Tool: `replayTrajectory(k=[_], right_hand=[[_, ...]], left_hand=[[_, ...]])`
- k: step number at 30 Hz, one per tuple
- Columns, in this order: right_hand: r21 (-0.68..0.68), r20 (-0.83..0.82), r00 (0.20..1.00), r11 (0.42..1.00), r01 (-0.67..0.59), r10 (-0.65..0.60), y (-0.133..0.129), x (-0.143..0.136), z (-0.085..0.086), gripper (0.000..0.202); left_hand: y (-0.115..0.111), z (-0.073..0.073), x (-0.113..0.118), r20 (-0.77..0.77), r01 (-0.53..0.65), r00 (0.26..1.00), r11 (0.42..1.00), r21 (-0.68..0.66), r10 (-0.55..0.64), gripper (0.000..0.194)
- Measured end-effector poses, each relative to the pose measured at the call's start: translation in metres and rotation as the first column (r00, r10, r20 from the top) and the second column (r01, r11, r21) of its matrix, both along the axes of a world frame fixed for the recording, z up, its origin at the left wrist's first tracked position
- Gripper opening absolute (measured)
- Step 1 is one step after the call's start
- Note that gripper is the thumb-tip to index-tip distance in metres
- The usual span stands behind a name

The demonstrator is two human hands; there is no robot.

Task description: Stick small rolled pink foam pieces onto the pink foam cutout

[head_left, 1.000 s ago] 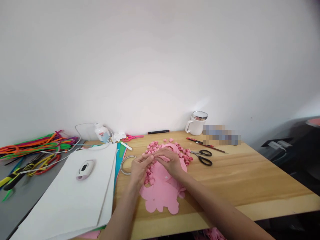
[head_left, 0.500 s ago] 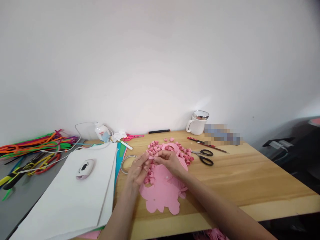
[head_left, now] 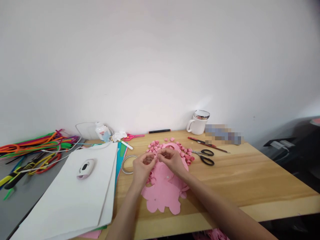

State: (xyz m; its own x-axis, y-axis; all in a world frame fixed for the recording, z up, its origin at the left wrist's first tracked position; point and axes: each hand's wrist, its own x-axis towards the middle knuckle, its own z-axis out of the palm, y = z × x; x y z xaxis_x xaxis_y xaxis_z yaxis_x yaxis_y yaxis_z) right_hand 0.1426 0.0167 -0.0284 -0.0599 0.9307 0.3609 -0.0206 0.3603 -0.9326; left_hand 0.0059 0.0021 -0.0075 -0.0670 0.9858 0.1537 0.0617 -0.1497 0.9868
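My left hand (head_left: pixel 142 166) and my right hand (head_left: pixel 171 160) meet fingertip to fingertip over a flat pink paper cut-out (head_left: pixel 163 190) on the wooden table (head_left: pixel 250 180). Together they pinch a small pink paper piece (head_left: pixel 157 154), too small to make out in detail. Several rolled pink paper curls (head_left: pixel 184 154) lie heaped on and around the far end of the cut-out, just beyond my fingers.
Black scissors (head_left: pixel 206 157), a red pencil (head_left: pixel 200 141), a white mug (head_left: pixel 199 122), a black marker (head_left: pixel 159 131) and pink scissors (head_left: pixel 133 136) lie at the back. A tape ring (head_left: pixel 126 164), white sheets (head_left: pixel 75 190) with a small white device (head_left: pixel 85 168), a glue bottle (head_left: pixel 102 132) and coloured pipe cleaners (head_left: pixel 32 150) sit left.
Both hands have shifted slightly away from me over the cut-out, and the fingertips have closed together on the small pink piece. The view has drifted a little.
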Motion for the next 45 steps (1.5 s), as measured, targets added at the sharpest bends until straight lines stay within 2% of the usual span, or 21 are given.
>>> replayTrajectory(k=[5,10,13,15,17,19,24,27,31,35,42,45], right_hand=[[0.123,0.146,0.989,0.991,-0.056,0.037,0.000,0.003,0.004,0.011],[0.224,0.241,0.970,0.972,-0.075,0.019,0.003,0.005,0.004,0.016],[0.189,0.213,0.976,0.978,-0.089,0.047,0.004,0.005,-0.001,0.015],[0.121,0.130,0.988,0.987,-0.104,0.088,0.005,0.004,-0.003,0.012],[0.062,0.025,0.992,0.990,-0.125,0.123,0.005,0.003,-0.005,0.014],[0.061,-0.029,0.990,0.989,-0.137,0.139,0.004,0.002,-0.004,0.016],[0.167,0.027,0.998,0.984,-0.058,0.054,0.003,0.001,-0.003,0.012],[0.136,0.002,1.000,0.991,-0.021,0.021,0.003,0.000,-0.005,0.013],[0.086,-0.032,0.998,0.995,-0.042,0.045,0.003,0.000,-0.007,0.012],[0.062,-0.027,0.998,0.997,-0.053,0.055,0.002,0.000,-0.004,0.011],[0.114,0.069,0.993,0.988,-0.105,0.098,0.001,0.005,0.003,0.013],[0.154,0.126,0.989,0.984,-0.094,0.075,0.002,0.006,0.004,0.013]], left_hand=[[-0.001,0.000,0.001,0.053,-0.010,0.999,1.000,-0.009,0.010,0.026],[-0.001,0.001,-0.001,-0.025,0.005,1.000,0.999,0.039,-0.004,0.012],[-0.001,0.000,-0.002,-0.056,-0.004,0.998,0.998,0.062,0.008,0.009],[-0.001,-0.001,-0.003,-0.052,-0.011,0.999,0.998,0.062,0.014,0.009],[0.000,0.001,-0.003,-0.011,-0.021,1.000,0.999,0.028,0.022,0.009],[0.000,0.003,-0.004,0.042,-0.044,0.998,0.999,-0.022,0.045,0.010],[-0.001,0.009,-0.005,0.074,-0.060,0.995,0.997,-0.051,0.064,0.013],[-0.001,0.008,-0.004,0.107,-0.042,0.993,0.996,-0.078,0.050,0.021],[0.000,0.006,-0.003,0.135,-0.047,0.989,0.997,-0.062,0.055,0.029],[-0.001,0.006,-0.001,0.081,-0.042,0.996,0.999,-0.011,0.043,0.026],[-0.002,0.004,-0.002,-0.031,-0.011,0.999,1.000,0.028,0.012,0.028],[-0.001,0.002,-0.002,-0.097,-0.001,0.995,0.997,0.074,0.009,0.025]])
